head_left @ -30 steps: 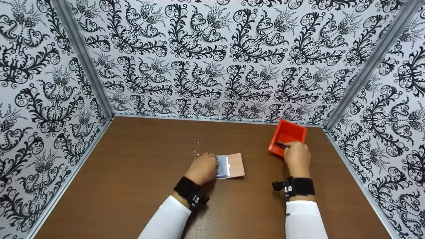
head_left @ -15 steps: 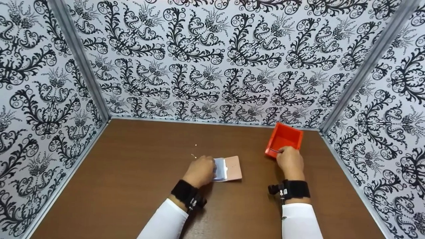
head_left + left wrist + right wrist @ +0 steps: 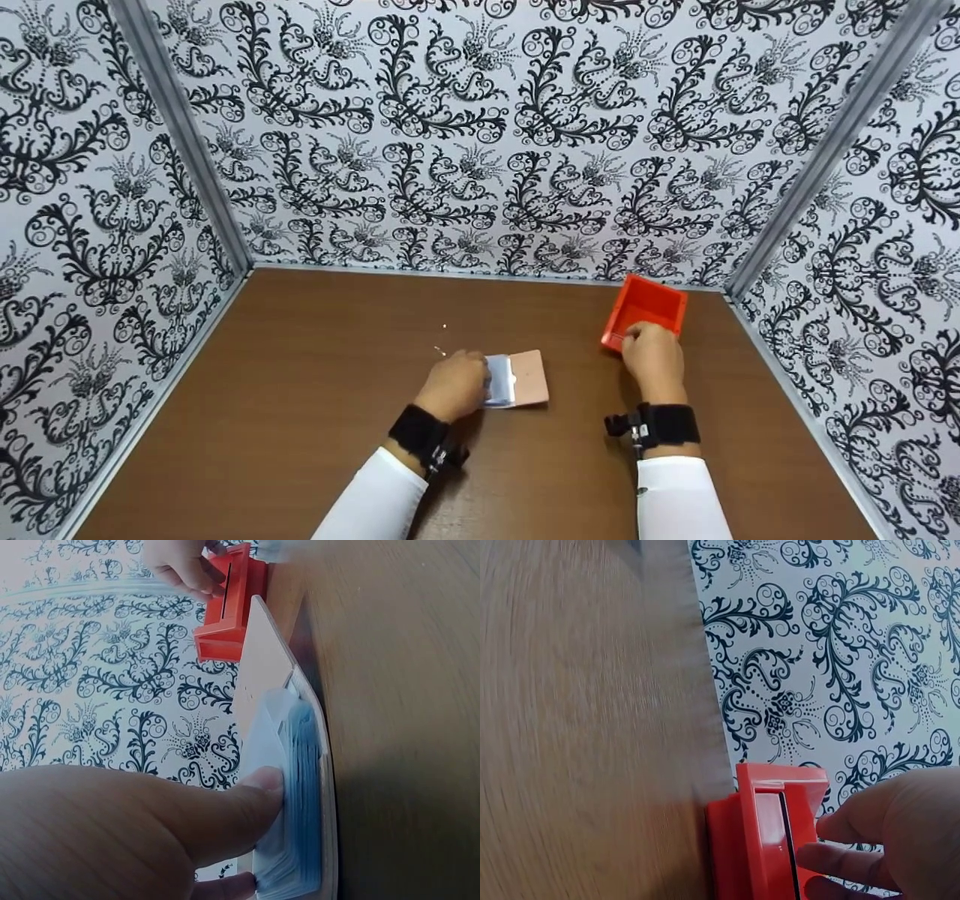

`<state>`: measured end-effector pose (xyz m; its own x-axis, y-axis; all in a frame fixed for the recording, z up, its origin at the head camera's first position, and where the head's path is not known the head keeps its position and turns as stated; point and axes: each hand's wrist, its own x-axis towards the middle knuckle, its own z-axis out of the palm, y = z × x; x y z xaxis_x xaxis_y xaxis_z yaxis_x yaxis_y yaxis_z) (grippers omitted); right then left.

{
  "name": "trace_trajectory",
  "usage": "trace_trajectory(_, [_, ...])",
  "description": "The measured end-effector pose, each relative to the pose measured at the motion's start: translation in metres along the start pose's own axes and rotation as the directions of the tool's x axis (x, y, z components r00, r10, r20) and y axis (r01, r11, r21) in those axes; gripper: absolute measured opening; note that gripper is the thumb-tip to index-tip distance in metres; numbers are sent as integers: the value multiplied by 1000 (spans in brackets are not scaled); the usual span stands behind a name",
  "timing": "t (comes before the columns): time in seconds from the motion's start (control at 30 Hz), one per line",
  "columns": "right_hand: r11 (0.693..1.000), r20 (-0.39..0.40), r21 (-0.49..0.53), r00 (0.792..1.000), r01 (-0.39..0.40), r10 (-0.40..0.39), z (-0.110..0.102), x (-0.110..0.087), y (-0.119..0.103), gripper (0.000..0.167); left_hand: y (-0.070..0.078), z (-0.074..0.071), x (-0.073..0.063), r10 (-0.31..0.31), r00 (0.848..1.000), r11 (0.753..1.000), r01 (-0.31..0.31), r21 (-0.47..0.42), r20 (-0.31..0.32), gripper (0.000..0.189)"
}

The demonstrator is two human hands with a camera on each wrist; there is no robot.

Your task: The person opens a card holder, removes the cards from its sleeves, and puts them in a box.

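Observation:
An open card holder (image 3: 530, 376) with a pale pink cover and a stack of clear plastic sleeves (image 3: 300, 802) lies on the table. My left hand (image 3: 454, 385) grips its left side, thumb on the sleeves; its other fingers are mostly hidden. Farther right is a red tray (image 3: 613, 316). My right hand (image 3: 654, 358) is over the near part of this tray, holding a thin dark card (image 3: 788, 840). The card shows edge-on in both wrist views, roughly level with the tray's rim. Its face cannot be seen.
Small pale specks (image 3: 440, 350) lie on the brown wooden table (image 3: 337, 360) beyond my left hand. Patterned panels (image 3: 450, 150) with grey metal posts close off the back and both sides. The tray stands near the back panel.
The card in my right hand has turned from showing its dark face to edge-on, and that hand has shifted slightly left over the tray. My left hand stays at the card holder.

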<state>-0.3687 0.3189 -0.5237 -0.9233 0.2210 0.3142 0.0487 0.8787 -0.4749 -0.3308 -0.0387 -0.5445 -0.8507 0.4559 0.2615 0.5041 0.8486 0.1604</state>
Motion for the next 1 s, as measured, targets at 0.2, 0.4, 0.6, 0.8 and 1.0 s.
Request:
trace_trajectory(0.2, [998, -22, 57, 999, 37, -36, -4, -2, -14, 25, 1, -2, -2, 0, 1000, 1000, 1, -25, 14, 8])
trace_trajectory(0.4, [966, -7, 205, 988, 155, -157, 8, -3, -41, 20, 1, -3, 0, -2, 1000, 999, 2, -35, 3, 11])
trace_trajectory(0.6, [921, 182, 337, 946, 196, -268, 32, -15, -77, 18, -2, -1, 0, -8, 1000, 999, 8, -50, 17, 15])
trace_trajectory(0.8, [878, 364, 426, 848, 217, -386, 52, -28, -95, 24, -4, 0, 0, -3, 1000, 997, 5, -73, 29, 17])
trace_trajectory(1.0, [855, 405, 437, 788, 277, -463, 59, -32, -97, 23, -5, -3, 1, 19, 999, 998, -17, -54, 30, 7])
